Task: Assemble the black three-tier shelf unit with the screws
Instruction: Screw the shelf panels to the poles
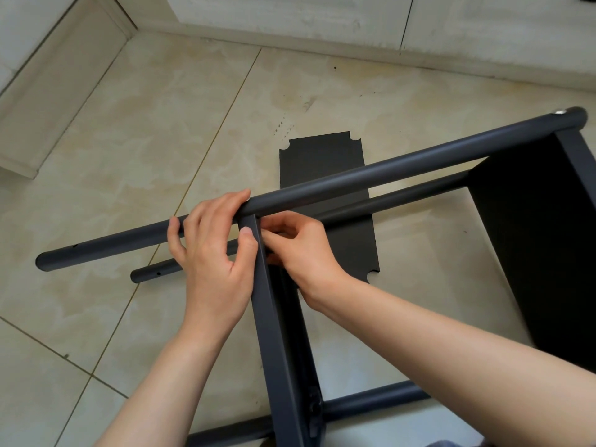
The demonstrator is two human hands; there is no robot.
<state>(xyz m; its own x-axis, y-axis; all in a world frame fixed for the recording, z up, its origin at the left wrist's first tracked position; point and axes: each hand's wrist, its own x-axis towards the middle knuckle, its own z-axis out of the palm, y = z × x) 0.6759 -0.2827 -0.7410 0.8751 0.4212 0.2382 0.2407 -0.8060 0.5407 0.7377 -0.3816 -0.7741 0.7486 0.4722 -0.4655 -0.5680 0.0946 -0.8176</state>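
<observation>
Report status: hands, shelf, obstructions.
Left hand grips upper pole at middle shelf joint. Right hand pinching at same joint; screw not visible. Spare shelf panel on floor beneath.

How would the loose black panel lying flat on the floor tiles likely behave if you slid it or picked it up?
The panel looks thin and flat, so it would probably slide easily on the smooth tiles and not roll. Lying flush, its edge may be hard to catch. Its straight edges suggest that it is stiff, probably light.

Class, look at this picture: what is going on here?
A person is assembling a black metal shelf unit on a beige tiled floor. The left hand grips the upper black round tube where the middle shelf panel meets it; the right hand works at that joint. A spare flat black panel lies beyond.
</observation>
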